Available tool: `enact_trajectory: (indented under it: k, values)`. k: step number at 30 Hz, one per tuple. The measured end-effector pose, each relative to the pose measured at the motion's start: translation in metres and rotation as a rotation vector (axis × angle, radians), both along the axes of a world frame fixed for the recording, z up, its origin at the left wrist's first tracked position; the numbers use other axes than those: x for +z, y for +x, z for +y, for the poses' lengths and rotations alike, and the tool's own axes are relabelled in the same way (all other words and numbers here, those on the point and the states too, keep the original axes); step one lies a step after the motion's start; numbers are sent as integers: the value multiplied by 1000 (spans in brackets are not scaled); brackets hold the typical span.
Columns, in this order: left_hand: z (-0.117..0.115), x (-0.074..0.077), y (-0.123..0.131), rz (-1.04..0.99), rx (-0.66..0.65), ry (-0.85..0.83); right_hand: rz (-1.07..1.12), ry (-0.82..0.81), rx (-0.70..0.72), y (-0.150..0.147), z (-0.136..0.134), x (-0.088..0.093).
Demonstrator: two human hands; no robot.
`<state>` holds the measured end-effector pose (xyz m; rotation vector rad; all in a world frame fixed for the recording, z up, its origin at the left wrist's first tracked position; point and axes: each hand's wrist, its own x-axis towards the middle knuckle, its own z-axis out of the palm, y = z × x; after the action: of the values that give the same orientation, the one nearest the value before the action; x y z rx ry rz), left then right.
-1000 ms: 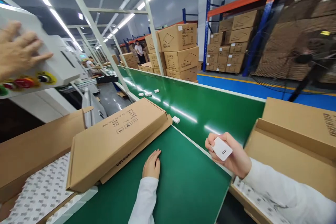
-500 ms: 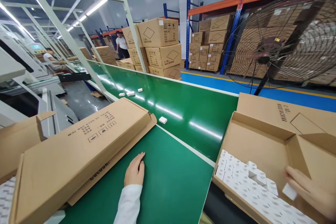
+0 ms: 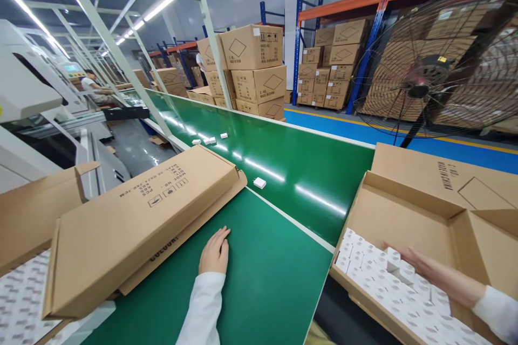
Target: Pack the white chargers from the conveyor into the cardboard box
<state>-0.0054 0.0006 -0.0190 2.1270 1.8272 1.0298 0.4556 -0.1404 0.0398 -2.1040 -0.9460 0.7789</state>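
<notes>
My left hand [image 3: 214, 252] lies palm down on the green work surface [image 3: 263, 275], fingers stretched out, holding nothing. To the right, my right hand [image 3: 418, 264] reaches into an open cardboard box [image 3: 408, 199]. Its fingers extend behind the packed rows of small white power adapters [image 3: 376, 275], close to a raised adapter [image 3: 393, 259]. Some fingertips are hidden or blurred, and I see nothing held in them. One white plug adapter [image 3: 259, 183] lies alone on the green conveyor belt [image 3: 315, 172], its prongs pointing left.
A closed long carton [image 3: 141, 226] lies at left, over a tray of white adapters [image 3: 24, 302]. Several adapters [image 3: 209, 140] sit farther up the belt. A large fan [image 3: 421, 75] stands behind the right box. Stacked cartons [image 3: 254, 59] stand beyond the belt.
My right hand has moved left and away from me inside the box; the white adapter it held is out of its fingers. My left hand stays flat. The view has shifted slightly left.
</notes>
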Motion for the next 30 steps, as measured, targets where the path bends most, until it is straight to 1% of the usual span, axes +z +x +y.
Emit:
enact_trajectory:
  k: [2, 3, 5, 6, 9, 10, 12, 14, 16, 18, 20, 22, 23, 24, 25, 27, 28, 30]
  values:
    - [0, 0, 0, 2, 0, -9, -5, -30, -44, -13, 2, 3]
    - [0, 0, 0, 2, 0, -10, -6, -50, -74, -13, 2, 3]
    - [0, 0, 0, 1, -4, -7, 34, -93, -121, -4, 1, 1]
    - [0, 0, 0, 0, -5, -4, 120, -115, -103, 5, -1, -2]
    - [-1, 0, 0, -8, -6, 5, 571, -149, 27, 39, -9, -20]
    - [-1, 0, 0, -8, -5, 6, 680, -137, 19, 48, -12, -27]
    - [-2, 1, 1, 0, -6, 5, 778, -78, -74, 60, -18, -42]
    - [-2, 1, 1, 11, -10, 3, 803, -23, -173, 62, -24, -52]
    - [-3, 1, 2, 16, -7, 5, 823, -18, -209, 61, -28, -56]
    - [-4, 1, 3, 11, 2, 10, 762, -25, -236, 62, -29, -54]
    - [-5, 2, 3, 6, 5, 15, 652, 62, -254, 69, -23, -45]
    - [-5, 2, 4, 4, 6, 16, 520, 203, -281, 72, -7, -29]
    - [-5, 2, 4, 5, 10, 12, 466, 262, -272, 70, 6, -19]
    - [-5, 2, 4, 4, 17, 6, 411, 288, -247, 63, 21, -8]
    - [-4, 3, 4, 1, 24, -2, 371, 300, -174, 52, 39, 3]
    - [-4, 4, 4, -11, 41, -21, 257, 213, 113, 16, 81, 18]
    - [-4, 5, 4, -21, 48, -29, 249, 188, 237, -7, 103, 22]
    - [-5, 6, 3, -48, 62, -42, 220, 156, 386, -58, 149, 20]
